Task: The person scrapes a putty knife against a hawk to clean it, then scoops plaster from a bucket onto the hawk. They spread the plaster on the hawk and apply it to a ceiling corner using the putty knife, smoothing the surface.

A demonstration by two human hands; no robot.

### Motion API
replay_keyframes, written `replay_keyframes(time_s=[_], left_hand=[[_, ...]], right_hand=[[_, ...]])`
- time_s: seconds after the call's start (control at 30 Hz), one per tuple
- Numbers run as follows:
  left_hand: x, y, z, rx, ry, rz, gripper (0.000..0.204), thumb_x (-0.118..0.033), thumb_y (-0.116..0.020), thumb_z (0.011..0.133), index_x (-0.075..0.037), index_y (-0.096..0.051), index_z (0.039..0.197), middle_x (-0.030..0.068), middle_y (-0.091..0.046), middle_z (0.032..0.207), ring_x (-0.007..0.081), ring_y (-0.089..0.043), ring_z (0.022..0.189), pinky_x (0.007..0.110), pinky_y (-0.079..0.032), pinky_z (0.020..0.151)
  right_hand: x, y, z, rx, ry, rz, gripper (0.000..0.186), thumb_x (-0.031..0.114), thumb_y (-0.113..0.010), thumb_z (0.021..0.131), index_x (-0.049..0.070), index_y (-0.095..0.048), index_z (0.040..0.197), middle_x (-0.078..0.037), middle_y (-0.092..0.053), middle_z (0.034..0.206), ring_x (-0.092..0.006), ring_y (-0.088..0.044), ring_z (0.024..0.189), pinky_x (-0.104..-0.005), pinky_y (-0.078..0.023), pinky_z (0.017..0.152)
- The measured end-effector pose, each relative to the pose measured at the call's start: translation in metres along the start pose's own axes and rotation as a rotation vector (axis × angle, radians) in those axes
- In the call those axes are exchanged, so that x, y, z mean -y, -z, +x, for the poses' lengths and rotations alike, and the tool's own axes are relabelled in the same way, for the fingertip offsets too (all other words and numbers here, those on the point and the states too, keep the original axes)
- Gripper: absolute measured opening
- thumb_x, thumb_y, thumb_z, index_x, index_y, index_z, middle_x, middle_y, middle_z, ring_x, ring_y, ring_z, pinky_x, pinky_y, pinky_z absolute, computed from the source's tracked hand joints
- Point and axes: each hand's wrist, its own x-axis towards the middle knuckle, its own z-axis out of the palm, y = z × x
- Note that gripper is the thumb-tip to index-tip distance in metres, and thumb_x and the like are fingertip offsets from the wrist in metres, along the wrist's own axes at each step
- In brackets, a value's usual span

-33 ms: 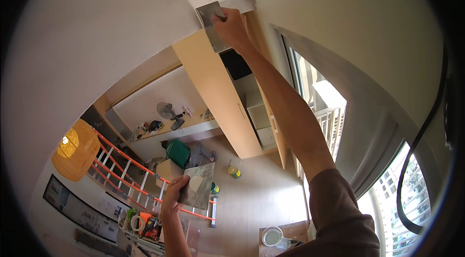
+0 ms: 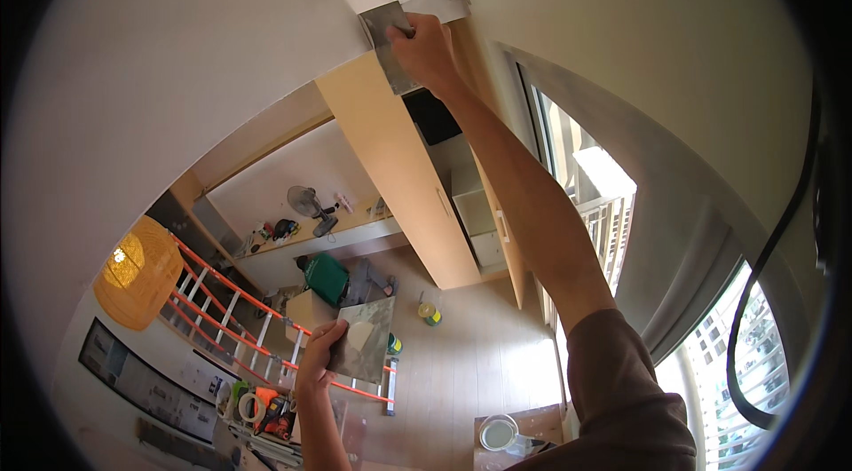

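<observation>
My right arm reaches up, and the right hand (image 2: 426, 49) is closed round a wide grey putty knife (image 2: 389, 45). Its flat blade lies against the wall above a tall light-wood wardrobe (image 2: 390, 165), near the corner under the ceiling. Lower down, my left hand (image 2: 319, 356) grips the edge of a square metal putty blade (image 2: 366, 342). A pale patch of putty (image 2: 359, 335) sits on its face. The handles of both tools are hidden by my fingers or not visible.
An orange-railed ladder (image 2: 248, 333) lies slanted at the left, by a woven lampshade (image 2: 138, 276). Below, a person in green (image 2: 328, 280) crouches near a desk with a fan (image 2: 306, 202). Cans (image 2: 429, 314) and a putty bucket (image 2: 499, 433) stand lower down; a wardrobe door (image 2: 510, 258) hangs ajar.
</observation>
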Motion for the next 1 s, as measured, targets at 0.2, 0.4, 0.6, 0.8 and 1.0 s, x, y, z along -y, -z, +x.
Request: replay_keyframes(time_s=[0.2,0.4,0.6,0.8,1.0], left_hand=[[0.0,-0.007,0.005,-0.007,0.031,0.018,0.017,-0.022,-0.062,0.089,-0.005,-0.065,0.092,-0.0003,-0.065,0.08,0.006,-0.06,0.067,0.02,-0.046,0.056],[0.001,-0.012,0.007,-0.028,0.051,0.029,0.017,-0.023,-0.062,0.089,-0.007,-0.064,0.091,-0.0021,-0.062,0.076,0.0043,-0.057,0.061,0.019,-0.043,0.052],[-0.005,-0.012,0.004,0.036,0.065,0.066,0.017,-0.024,-0.061,0.09,-0.008,-0.064,0.091,-0.0037,-0.062,0.075,0.0028,-0.055,0.058,0.018,-0.039,0.048],[-0.003,-0.013,0.006,0.073,0.078,0.048,0.018,-0.024,-0.061,0.09,-0.007,-0.064,0.093,-0.0031,-0.063,0.077,0.0035,-0.056,0.061,0.018,-0.042,0.052],[-0.006,-0.017,0.002,0.118,0.077,0.042,0.021,-0.023,-0.059,0.092,-0.004,-0.064,0.098,0.001,-0.065,0.087,0.0066,-0.061,0.072,0.021,-0.048,0.062]], right_hand=[[0.015,-0.006,-0.009,0.081,-0.037,-0.022,0.019,0.011,-0.057,0.081,-0.005,-0.058,0.07,-0.021,-0.059,0.06,-0.0357,-0.058,0.057,-0.0437,-0.045,0.059],[0.025,-0.01,-0.018,0.08,0.017,-0.096,0.02,0.009,-0.055,0.081,-0.005,-0.057,0.068,-0.021,-0.059,0.06,-0.0377,-0.057,0.059,-0.0447,-0.044,0.061],[0.036,-0.011,-0.025,0.078,0.05,-0.1,0.02,0.008,-0.056,0.08,-0.006,-0.055,0.066,-0.021,-0.057,0.059,-0.0394,-0.055,0.058,-0.0451,-0.044,0.06],[0.051,-0.008,-0.036,0.075,0.098,-0.122,0.021,0.008,-0.056,0.08,-0.006,-0.054,0.065,-0.021,-0.055,0.056,-0.0371,-0.052,0.053,-0.0449,-0.043,0.058],[0.073,-0.003,-0.049,0.098,0.093,-0.149,0.021,0.008,-0.056,0.081,-0.005,-0.055,0.064,-0.019,-0.054,0.053,-0.0354,-0.05,0.05,-0.0445,-0.042,0.057]])
